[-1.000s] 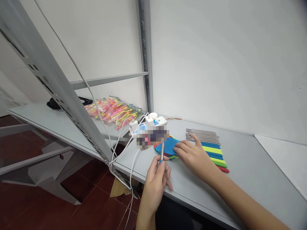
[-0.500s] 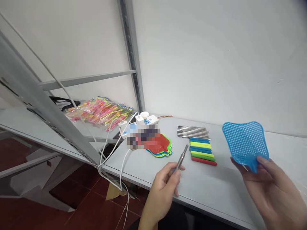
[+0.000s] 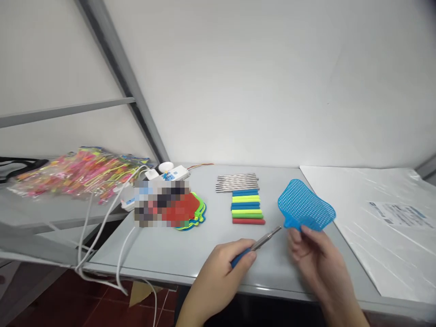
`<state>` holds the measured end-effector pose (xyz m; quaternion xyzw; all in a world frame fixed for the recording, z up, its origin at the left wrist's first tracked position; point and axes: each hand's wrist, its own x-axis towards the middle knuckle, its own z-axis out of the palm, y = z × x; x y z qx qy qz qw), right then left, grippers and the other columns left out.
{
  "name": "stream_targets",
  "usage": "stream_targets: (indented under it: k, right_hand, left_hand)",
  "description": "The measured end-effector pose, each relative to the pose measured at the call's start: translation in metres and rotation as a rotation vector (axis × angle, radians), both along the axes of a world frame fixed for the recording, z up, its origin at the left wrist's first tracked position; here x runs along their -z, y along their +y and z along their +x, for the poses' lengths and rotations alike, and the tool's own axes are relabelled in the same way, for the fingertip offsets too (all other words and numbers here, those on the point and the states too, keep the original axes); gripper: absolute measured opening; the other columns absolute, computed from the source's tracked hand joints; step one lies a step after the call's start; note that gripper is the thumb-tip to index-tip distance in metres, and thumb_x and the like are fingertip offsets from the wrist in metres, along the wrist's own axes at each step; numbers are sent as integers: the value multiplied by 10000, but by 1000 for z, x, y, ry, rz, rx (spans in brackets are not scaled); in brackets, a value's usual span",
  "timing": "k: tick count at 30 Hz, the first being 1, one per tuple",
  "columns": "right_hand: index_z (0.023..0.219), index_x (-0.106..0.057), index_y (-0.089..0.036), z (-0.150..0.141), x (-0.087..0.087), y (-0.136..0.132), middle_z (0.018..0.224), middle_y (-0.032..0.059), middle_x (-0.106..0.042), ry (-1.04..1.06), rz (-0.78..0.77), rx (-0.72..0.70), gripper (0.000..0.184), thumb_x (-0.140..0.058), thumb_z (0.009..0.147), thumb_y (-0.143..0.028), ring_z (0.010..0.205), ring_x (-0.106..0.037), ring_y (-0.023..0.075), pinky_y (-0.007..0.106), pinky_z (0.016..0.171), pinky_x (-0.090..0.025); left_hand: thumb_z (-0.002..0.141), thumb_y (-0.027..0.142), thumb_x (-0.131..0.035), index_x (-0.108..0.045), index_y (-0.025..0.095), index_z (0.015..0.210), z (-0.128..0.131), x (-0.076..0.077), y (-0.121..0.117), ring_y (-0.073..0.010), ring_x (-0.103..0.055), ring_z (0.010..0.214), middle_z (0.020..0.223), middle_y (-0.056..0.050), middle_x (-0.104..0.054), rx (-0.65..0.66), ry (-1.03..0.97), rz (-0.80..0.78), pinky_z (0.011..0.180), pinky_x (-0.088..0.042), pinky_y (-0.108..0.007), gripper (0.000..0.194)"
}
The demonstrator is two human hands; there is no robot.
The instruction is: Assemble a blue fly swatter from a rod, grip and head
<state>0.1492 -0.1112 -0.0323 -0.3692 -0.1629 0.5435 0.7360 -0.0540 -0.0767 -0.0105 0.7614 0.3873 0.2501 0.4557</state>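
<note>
My left hand [image 3: 226, 268] is closed round a fly swatter handle [image 3: 262, 240], a short metal telescopic rod with a blue grip. The rod's tip points up and right. In my right hand [image 3: 318, 259], thumb and fingers pinch a blue perforated fly swatter head [image 3: 304, 206] near its neck. Rod tip and neck are close together, with a small gap between them. Behind my hands lie coloured grips [image 3: 247, 205] in blue, yellow, green and red, in a row. Above them is a row of metal rods [image 3: 237, 182]. A pile of swatter heads [image 3: 200, 211], red on top, lies to the left.
A power strip [image 3: 180, 173] with white cables [image 3: 119, 254] sits at the back left, partly under a pixelated patch. Plastic-bagged colourful items [image 3: 88, 172] lie beyond the metal frame post [image 3: 126, 81]. On the right is a white wrapped package [image 3: 357, 236] with a label.
My view has turned to the right, bringing the white package into sight. The swatter head has tilted, its neck now towards the rod, and both hands have come closer together.
</note>
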Motion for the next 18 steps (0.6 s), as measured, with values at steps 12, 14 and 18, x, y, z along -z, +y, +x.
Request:
stream_targets:
  k: [12, 14, 18]
  right_hand:
    - [594, -392, -208, 0, 12, -4, 535, -48, -331, -246, 10, 70, 369, -582, 862, -377, 498, -259, 98, 280, 468, -209]
    - [592, -372, -213, -2, 13, -5, 524, -57, -300, -222, -3, 41, 387, -571, 867, -399, 492, -223, 98, 284, 468, -186]
    - [564, -331, -218, -3, 18, -7, 513, -68, -251, -198, -32, 67, 413, -586, 844, -383, 489, -194, 98, 290, 470, -168]
  left_hand:
    - [996, 393, -423, -587, 351, 1286, 13, 11, 7, -154, -656, 956, 1179, 39, -689, 62, 147, 146, 850, -481, -236, 337]
    - [993, 399, -427, -594, 345, 1282, 12, 12, 7, -161, -653, 994, 1188, 33, -686, 59, 163, 155, 877, -478, -240, 338]
    - [987, 398, -439, -600, 333, 1278, 11, 18, 8, -174, -642, 1054, 1181, 25, -691, 60, 183, 193, 926, -472, -253, 338]
